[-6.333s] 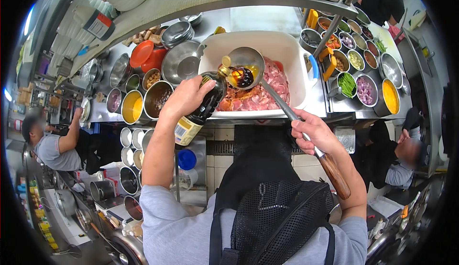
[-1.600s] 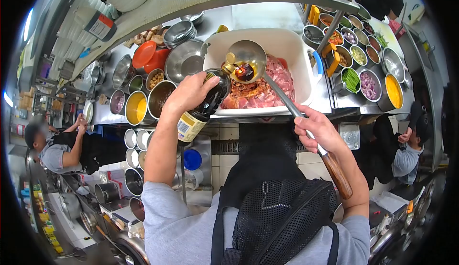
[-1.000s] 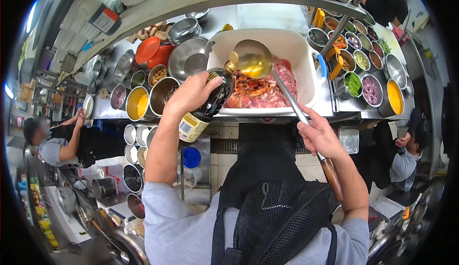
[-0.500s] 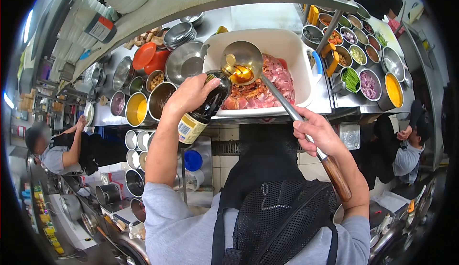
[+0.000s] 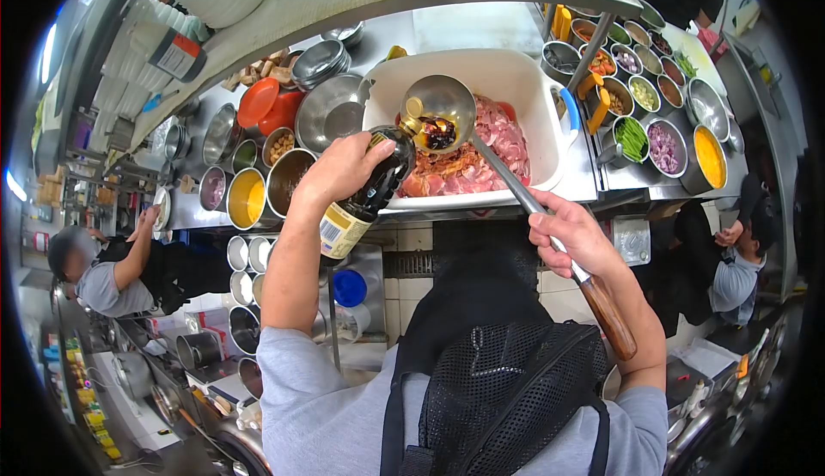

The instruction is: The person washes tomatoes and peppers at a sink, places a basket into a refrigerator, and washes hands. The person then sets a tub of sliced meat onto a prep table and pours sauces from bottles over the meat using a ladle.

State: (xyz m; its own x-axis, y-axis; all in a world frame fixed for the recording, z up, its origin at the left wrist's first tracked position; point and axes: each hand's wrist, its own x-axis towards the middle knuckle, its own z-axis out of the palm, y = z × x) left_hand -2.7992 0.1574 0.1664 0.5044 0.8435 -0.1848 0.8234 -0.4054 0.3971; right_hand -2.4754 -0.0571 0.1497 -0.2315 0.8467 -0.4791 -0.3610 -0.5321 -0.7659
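My left hand (image 5: pixel 342 169) is wrapped round a dark glass bottle (image 5: pixel 378 186) with a pale yellow label. The bottle is tilted, its mouth over the bowl of a metal ladle (image 5: pixel 449 96). Dark brown liquid (image 5: pixel 440 135) lies in the ladle's bowl. My right hand (image 5: pixel 569 234) grips the ladle's long handle, with its wooden end along my forearm. Beneath the ladle stands a white plastic tub (image 5: pixel 552 124) holding raw pink meat (image 5: pixel 503 145), partly covered with reddish-brown seasoning. The ladle's bowl hides some of the tub's inside.
Left of the tub are steel bowls (image 5: pixel 331 115), an orange-red bowl (image 5: pixel 279 115) and a pot of yellow liquid (image 5: pixel 247 198). On the right stand pots of chopped vegetables (image 5: pixel 663 149). A shelf (image 5: pixel 361 12) runs overhead. Co-workers stand left (image 5: pixel 120 274) and right (image 5: pixel 730 278).
The liquid in the ladle's bowl has turned from glowing amber to a darker, near-black pool. Both hands hold almost the same positions.
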